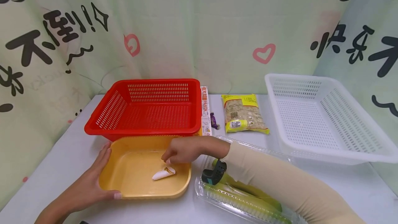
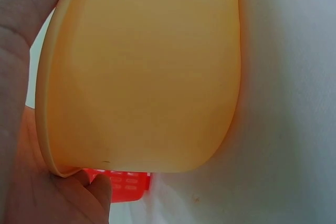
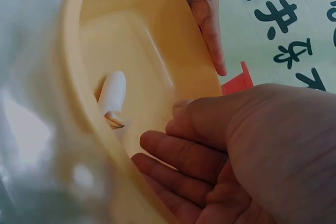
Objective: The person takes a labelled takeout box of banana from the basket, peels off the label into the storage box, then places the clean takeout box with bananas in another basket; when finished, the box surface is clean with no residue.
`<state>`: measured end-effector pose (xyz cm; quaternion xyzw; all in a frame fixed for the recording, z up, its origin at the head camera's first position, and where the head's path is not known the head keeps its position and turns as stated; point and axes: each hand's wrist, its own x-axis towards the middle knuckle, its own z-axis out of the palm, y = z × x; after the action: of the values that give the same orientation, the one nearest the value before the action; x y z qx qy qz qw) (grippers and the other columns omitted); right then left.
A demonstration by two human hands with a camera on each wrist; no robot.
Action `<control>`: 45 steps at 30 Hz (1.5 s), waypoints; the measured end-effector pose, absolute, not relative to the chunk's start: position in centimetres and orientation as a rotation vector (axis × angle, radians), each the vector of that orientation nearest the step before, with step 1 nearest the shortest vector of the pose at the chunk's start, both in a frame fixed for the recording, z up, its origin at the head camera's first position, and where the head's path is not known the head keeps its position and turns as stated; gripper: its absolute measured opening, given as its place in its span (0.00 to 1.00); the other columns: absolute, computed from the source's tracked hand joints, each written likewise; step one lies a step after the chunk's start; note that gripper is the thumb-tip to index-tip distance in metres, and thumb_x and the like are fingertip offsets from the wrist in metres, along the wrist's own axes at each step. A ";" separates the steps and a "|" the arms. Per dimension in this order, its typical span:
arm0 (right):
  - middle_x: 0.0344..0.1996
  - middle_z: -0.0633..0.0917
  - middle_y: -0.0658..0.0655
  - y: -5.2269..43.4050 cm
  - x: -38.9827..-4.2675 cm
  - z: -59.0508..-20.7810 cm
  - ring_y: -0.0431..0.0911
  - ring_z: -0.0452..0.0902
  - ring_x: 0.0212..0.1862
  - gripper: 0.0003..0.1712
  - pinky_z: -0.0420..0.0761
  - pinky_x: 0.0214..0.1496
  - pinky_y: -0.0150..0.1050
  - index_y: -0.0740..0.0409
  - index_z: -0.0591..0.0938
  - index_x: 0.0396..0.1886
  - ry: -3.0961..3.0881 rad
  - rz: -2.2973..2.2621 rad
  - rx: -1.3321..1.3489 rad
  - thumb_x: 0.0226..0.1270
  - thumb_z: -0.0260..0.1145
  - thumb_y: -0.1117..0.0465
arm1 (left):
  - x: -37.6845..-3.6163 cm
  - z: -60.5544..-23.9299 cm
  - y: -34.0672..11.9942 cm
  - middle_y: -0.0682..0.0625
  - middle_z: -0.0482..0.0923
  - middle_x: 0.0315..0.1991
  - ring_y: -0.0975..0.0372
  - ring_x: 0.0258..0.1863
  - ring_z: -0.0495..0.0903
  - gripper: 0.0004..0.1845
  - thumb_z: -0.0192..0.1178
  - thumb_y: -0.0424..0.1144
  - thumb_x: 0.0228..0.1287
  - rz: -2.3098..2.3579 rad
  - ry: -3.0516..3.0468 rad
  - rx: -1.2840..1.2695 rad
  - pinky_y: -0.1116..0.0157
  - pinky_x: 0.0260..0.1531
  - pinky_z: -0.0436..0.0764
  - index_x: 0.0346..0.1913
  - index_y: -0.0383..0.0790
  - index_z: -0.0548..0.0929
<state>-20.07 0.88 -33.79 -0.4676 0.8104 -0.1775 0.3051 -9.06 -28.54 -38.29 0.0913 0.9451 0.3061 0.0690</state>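
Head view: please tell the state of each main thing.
yellow tub: upright, holding white object
white object: lying down
red basket: upright, apparently empty
white basket: upright, apparently empty
yellow packet: filled, lying down
clear container: filled, closure unclear
left hand: gripping yellow tub
right hand: apparently holding nothing

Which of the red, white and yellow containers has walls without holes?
The yellow basin, held by the left hand: its walls are solid, unlike the perforated red basket and white basket.
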 end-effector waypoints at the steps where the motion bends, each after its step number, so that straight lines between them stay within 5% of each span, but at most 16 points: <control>1: 0.50 0.85 0.50 0.9 -20.0 -33.8 0.38 0.74 0.38 0.19 0.76 0.38 0.27 0.61 0.80 0.60 2.145 -0.486 -1.220 0.72 0.60 0.63 | -9.1 -38.3 -28.5 0.44 0.30 0.78 0.40 0.73 0.42 0.71 0.74 0.62 0.42 0.923 2.845 0.273 0.37 0.55 0.68 0.77 0.41 0.35; 9: 0.50 0.85 0.52 1.5 -20.0 -33.1 0.38 0.75 0.38 0.18 0.75 0.35 0.27 0.62 0.81 0.59 2.143 -0.558 -1.257 0.73 0.59 0.63 | -9.1 -38.5 -28.6 0.41 0.31 0.78 0.39 0.73 0.42 0.71 0.74 0.62 0.42 0.918 2.847 0.272 0.37 0.54 0.68 0.77 0.41 0.35; 24: 0.50 0.85 0.50 4.8 -19.0 -30.3 0.36 0.79 0.49 0.18 0.78 0.49 0.27 0.59 0.81 0.59 2.163 -0.737 -1.237 0.73 0.58 0.64 | -8.8 -38.5 -28.8 0.38 0.32 0.77 0.38 0.72 0.44 0.71 0.73 0.63 0.42 0.831 2.866 0.251 0.39 0.52 0.73 0.77 0.39 0.34; 30: 0.49 0.85 0.48 6.6 -18.8 -29.9 0.34 0.79 0.50 0.17 0.78 0.50 0.28 0.60 0.81 0.59 2.186 -0.814 -1.213 0.74 0.57 0.65 | -9.1 -37.8 -29.4 0.39 0.32 0.77 0.41 0.74 0.38 0.64 0.70 0.58 0.50 0.803 2.939 0.412 0.32 0.52 0.65 0.77 0.34 0.39; 34: 0.51 0.84 0.47 7.9 -18.4 -29.8 0.35 0.79 0.51 0.18 0.78 0.51 0.29 0.59 0.80 0.60 2.197 -0.825 -1.190 0.75 0.56 0.63 | -9.4 -37.1 -29.0 0.40 0.36 0.78 0.40 0.73 0.43 0.60 0.68 0.58 0.54 0.800 2.935 0.420 0.32 0.51 0.67 0.77 0.35 0.43; 42: 0.48 0.86 0.54 10.5 -17.6 -29.4 0.42 0.72 0.27 0.19 0.74 0.30 0.30 0.59 0.79 0.61 2.230 -0.854 -1.157 0.74 0.58 0.62 | -8.6 -35.6 -26.4 0.45 0.50 0.76 0.43 0.72 0.51 0.52 0.69 0.57 0.54 0.864 2.917 0.549 0.36 0.55 0.68 0.76 0.37 0.56; 45: 0.50 0.85 0.54 11.5 -17.3 -29.3 0.45 0.78 0.34 0.19 0.79 0.37 0.30 0.60 0.79 0.62 2.235 -0.889 -1.171 0.75 0.57 0.61 | -8.6 -35.2 -25.2 0.49 0.52 0.76 0.46 0.73 0.51 0.51 0.69 0.58 0.55 0.889 2.907 0.612 0.37 0.57 0.68 0.75 0.38 0.58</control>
<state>-17.31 11.50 -29.33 -0.4258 0.8130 -0.3232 0.2310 -8.64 -25.21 -35.17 0.1973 0.9373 0.2867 0.0203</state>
